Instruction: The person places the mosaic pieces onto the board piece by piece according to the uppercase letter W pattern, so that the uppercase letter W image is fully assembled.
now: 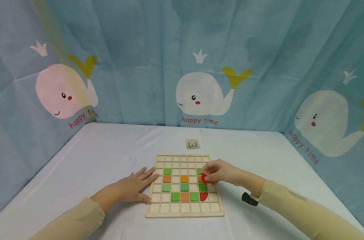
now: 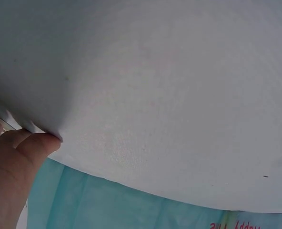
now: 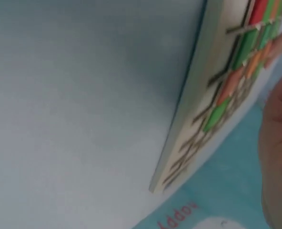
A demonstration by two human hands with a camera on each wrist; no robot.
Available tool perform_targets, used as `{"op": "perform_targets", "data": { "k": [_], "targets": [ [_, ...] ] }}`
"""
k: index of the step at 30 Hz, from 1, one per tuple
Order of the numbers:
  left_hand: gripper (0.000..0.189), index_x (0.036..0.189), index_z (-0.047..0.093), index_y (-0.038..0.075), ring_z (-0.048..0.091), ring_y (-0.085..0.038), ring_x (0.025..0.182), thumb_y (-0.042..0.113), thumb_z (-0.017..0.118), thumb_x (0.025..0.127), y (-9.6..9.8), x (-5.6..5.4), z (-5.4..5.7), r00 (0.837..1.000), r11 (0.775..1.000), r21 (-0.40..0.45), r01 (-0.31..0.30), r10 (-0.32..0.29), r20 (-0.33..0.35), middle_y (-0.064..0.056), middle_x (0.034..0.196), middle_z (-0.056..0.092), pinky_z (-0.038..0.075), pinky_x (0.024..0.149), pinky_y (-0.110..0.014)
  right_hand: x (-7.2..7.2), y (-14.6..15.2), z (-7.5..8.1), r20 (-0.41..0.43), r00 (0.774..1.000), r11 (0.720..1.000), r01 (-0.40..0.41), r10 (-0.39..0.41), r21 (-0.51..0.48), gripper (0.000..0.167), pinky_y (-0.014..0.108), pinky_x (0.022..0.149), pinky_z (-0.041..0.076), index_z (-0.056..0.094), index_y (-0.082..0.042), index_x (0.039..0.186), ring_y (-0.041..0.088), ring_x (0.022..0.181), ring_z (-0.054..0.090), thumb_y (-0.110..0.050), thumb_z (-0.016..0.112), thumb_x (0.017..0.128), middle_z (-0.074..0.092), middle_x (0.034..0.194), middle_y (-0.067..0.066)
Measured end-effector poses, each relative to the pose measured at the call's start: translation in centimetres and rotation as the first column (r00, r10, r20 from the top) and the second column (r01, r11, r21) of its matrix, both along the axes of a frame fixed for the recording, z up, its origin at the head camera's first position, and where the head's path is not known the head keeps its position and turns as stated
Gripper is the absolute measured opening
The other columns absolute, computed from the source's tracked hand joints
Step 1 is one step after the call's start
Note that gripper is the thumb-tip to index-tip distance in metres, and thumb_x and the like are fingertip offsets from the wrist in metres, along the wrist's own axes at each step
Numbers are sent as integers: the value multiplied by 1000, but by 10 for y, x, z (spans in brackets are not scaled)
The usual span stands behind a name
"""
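A wooden grid board (image 1: pixel 160 209) lies on the white table, with several green, orange and red tiles set in its squares. My right hand (image 1: pixel 221 172) is over the board's right side and pinches a red piece (image 1: pixel 204 178) between thumb and fingers. Below it, a red quarter-round tile (image 1: pixel 203 196) sits in a square. With fingers spread, my left hand (image 1: pixel 133 187) rests at the board's left edge. The left wrist view shows part of this hand (image 2: pixel 17 167) against the white cloth. At the right wrist view's edge, my hand (image 3: pixel 279 138) is cut off, hiding the held piece.
Behind the board lies a small card (image 1: pixel 192 144) with a grid pattern. A black object (image 1: pixel 249 199) is beside the right sleeve. Blue curtains (image 1: pixel 133 93) with whale prints stand along the back and sides of the table.
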State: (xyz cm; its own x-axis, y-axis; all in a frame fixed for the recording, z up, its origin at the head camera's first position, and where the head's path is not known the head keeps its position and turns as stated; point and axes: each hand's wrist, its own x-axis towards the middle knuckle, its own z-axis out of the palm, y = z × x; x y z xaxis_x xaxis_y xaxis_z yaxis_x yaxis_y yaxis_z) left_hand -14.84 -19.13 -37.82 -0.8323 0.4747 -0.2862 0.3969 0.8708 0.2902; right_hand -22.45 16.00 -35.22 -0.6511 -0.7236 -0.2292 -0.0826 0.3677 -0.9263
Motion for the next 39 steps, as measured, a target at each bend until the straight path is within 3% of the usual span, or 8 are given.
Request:
{"op": "perform_targets", "data": {
  "k": [8,14,25,32,39],
  "targets": [
    [93,154,28,13,11,-41,145,62,60,83,1,0,2,1000,1000,4,3,-3,-2,-12,161,13,23,107,-66,0,-21,-6,-44,999,998,24,-21,60,16,29,68,56,66,7,106,16,72,65,2,63,91,64,82,6],
    [93,154,27,13,11,-42,145,62,60,83,0,0,1,1000,1000,4,6,-6,-5,-12,161,12,23,106,-67,2,-39,-4,17,1000,998,14,-15,59,12,35,70,58,67,6,101,21,70,69,4,65,90,65,78,8],
    [92,154,29,13,13,-43,144,62,60,83,2,-1,1,1000,1000,-1,11,-11,-17,-12,161,15,25,105,-68,9,-74,-8,-96,990,992,-95,103,80,12,22,63,46,72,3,99,10,69,51,5,67,87,60,75,-2],
    [92,154,30,13,13,-43,144,62,61,83,2,1,0,1000,1000,3,6,-6,-11,-12,161,15,25,105,-68,14,-94,-11,-84,985,988,-143,148,59,13,21,66,49,70,5,98,9,68,53,8,68,86,58,72,-2],
    [92,154,29,12,14,-43,144,63,59,83,0,1,-1,999,1000,4,16,-16,-28,-12,161,15,27,104,-68,18,-110,-10,-123,973,979,-184,194,88,9,20,61,48,70,3,94,9,65,52,8,69,86,58,72,-2]
  ]
}}
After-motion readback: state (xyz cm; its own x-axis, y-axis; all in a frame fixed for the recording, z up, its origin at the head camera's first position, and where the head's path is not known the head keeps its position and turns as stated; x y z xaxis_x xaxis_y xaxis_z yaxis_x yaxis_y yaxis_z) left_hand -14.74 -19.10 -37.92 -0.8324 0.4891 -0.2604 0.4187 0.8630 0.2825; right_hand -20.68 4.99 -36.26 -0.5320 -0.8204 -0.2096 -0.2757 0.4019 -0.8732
